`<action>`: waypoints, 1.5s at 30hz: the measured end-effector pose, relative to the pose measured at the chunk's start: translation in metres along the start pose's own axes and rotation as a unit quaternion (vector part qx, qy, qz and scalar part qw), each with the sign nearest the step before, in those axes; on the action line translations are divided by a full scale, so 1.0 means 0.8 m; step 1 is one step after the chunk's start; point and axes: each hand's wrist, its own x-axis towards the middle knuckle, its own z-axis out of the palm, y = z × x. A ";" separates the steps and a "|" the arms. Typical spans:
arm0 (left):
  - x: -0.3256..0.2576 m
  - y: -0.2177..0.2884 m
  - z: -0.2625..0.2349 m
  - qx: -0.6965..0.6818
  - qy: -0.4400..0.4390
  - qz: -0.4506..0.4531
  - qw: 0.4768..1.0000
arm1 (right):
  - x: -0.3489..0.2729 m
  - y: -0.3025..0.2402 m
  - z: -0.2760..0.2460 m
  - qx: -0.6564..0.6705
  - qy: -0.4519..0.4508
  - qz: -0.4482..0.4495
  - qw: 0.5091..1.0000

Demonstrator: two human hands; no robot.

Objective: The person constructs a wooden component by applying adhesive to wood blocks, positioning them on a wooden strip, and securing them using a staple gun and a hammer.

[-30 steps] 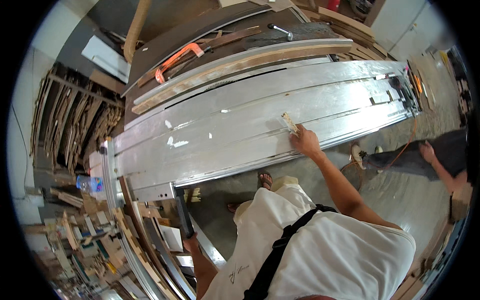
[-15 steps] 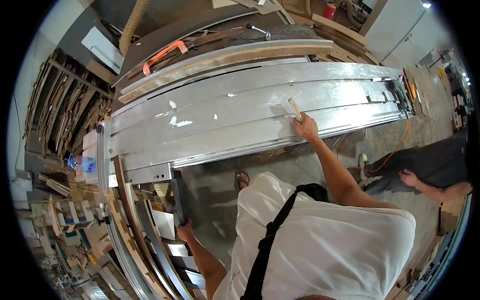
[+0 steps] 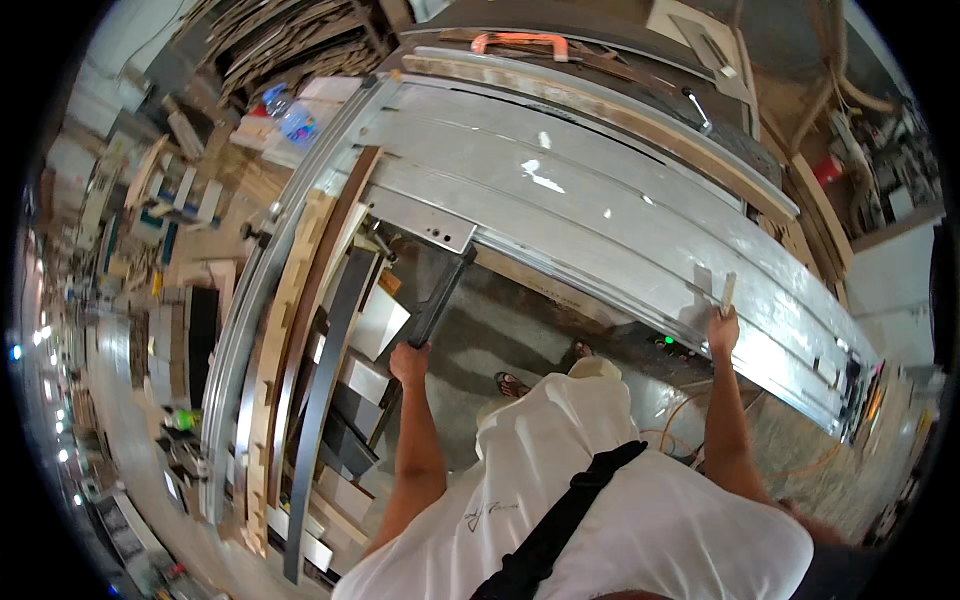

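Observation:
My left hand (image 3: 410, 362) is closed around the end of a black handle bar (image 3: 437, 300) that juts from the near side of a long silver metal sliding table (image 3: 600, 215). My right hand (image 3: 722, 332) rests at the table's near edge, fingers closed on a short, pale wooden stick (image 3: 729, 290) that points up over the tabletop. White scraps (image 3: 541, 178) lie scattered on the metal surface. A steel plate with holes (image 3: 435, 228) sits where the handle bar meets the table.
A long wooden fence board (image 3: 610, 125) runs along the far side, with an orange clamp (image 3: 520, 44) behind it. Long boards (image 3: 330, 390) stand at the left beside a metal rail (image 3: 235, 330). A water bottle (image 3: 290, 115) lies beyond. An orange cable (image 3: 690, 405) trails on the floor.
The view has swung left, so the table now slants down to the right. The person at the right is no longer plainly visible. Both hands keep their holds.

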 end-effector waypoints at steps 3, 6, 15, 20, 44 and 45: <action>-0.003 0.006 0.003 -0.001 -0.005 -0.011 1.000 | 0.005 0.009 -0.004 0.029 0.005 -0.018 0.999; -0.014 0.034 0.010 -0.009 -0.004 0.006 1.000 | 0.030 0.063 -0.006 -0.004 0.053 -0.055 0.997; -0.011 0.022 -0.001 -0.001 -0.045 -0.006 0.999 | 0.013 0.038 -0.011 -0.023 0.034 -0.024 0.999; -0.005 0.017 -0.006 -0.008 -0.043 0.015 0.999 | 0.008 0.021 -0.002 -0.025 0.036 -0.012 0.999; 0.020 0.015 -0.053 -0.049 -0.183 0.035 0.981 | -0.054 -0.470 0.217 0.177 -0.157 -0.168 0.957; 0.026 0.015 -0.055 -0.065 -0.193 0.033 0.979 | -0.052 -0.472 0.220 0.171 -0.150 -0.171 0.959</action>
